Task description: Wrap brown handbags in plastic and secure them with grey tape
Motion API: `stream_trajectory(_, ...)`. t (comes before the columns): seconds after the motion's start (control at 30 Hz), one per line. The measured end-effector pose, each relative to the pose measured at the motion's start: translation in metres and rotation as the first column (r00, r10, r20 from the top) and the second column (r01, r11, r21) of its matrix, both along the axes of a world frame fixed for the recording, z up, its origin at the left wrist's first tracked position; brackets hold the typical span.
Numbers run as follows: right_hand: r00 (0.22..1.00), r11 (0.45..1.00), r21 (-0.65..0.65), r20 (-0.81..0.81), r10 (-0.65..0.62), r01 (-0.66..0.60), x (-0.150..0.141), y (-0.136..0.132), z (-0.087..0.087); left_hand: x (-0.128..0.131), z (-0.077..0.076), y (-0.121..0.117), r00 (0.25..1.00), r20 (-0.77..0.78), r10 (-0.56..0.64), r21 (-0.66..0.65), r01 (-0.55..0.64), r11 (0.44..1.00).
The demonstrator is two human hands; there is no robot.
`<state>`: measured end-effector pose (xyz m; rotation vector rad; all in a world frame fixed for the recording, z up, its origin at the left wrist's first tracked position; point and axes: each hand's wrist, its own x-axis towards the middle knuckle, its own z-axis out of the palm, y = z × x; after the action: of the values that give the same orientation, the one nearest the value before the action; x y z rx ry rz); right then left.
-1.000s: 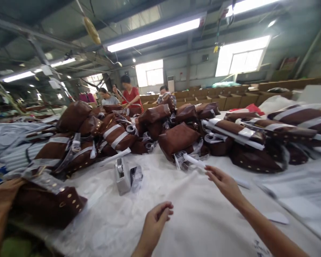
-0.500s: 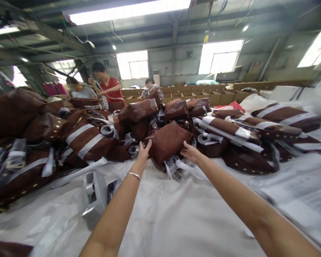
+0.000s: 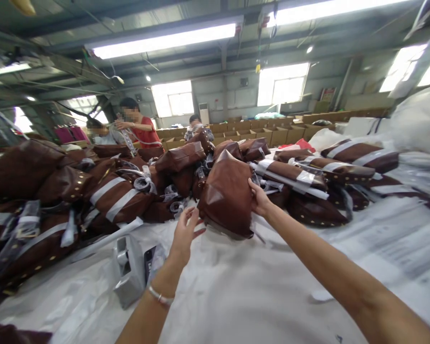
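Observation:
A brown leather bag (image 3: 226,196) stands tilted up in front of me, its smooth side facing me. My right hand (image 3: 260,198) grips its right edge, the thumb on the near face and the other fingers partly hidden. Close by the bag's lower left corner is my left hand (image 3: 187,234), its fingers apart and holding nothing; whether a fingertip touches the leather I cannot tell. Behind the bag, more brown bags lie heaped, among them a bag with white bands (image 3: 114,193) and a coiled strap (image 3: 142,184) in clear plastic.
A grey tape dispenser (image 3: 129,272) stands on the white-covered table (image 3: 236,296), beside a dark phone-like object (image 3: 149,262). Wrapped bags (image 3: 290,174) lie to the right. Co-workers, one in a red shirt (image 3: 145,131), and rows of cardboard boxes (image 3: 272,136) are beyond the heap.
The bag has come up off the heap's front edge and tilted, with my right hand closing on its side. My left hand has drawn slightly back and down from it.

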<state>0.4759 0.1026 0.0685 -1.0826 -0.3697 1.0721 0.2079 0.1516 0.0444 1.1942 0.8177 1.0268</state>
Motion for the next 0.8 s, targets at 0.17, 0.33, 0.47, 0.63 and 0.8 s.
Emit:
stream_trajectory(0.17,0.955,0.957,-0.049,0.064,0.288,-0.286,-0.010,-0.070,0.046,-0.040,0.006,-0.078,0.957,0.217,-0.191,-0.192,0.233,0.953)
stream_trajectory(0.33,0.627,0.780,-0.287,0.471,0.621,-0.556,-0.064,-0.114,0.057,-0.041,-0.047,-0.178,0.763,0.607,-0.224,-0.333,0.499,0.800)
stream_trajectory(0.47,0.213,0.809,-0.426,0.816,0.537,-0.405,-0.098,-0.145,0.043,-0.058,-0.121,-0.239,0.749,0.656,-0.092,-0.422,0.466,0.778)
stream_trajectory(0.63,0.077,0.836,-0.390,0.889,0.451,-0.385,-0.110,-0.203,-0.008,-0.084,-0.155,-0.266,0.834,0.551,-0.009,-0.560,0.378,0.737)
stream_trajectory(0.8,0.277,0.935,-0.264,0.904,0.325,-0.236,-0.137,-0.275,-0.071,-0.093,-0.142,-0.263,0.905,0.421,0.055,-0.638,0.253,0.728)
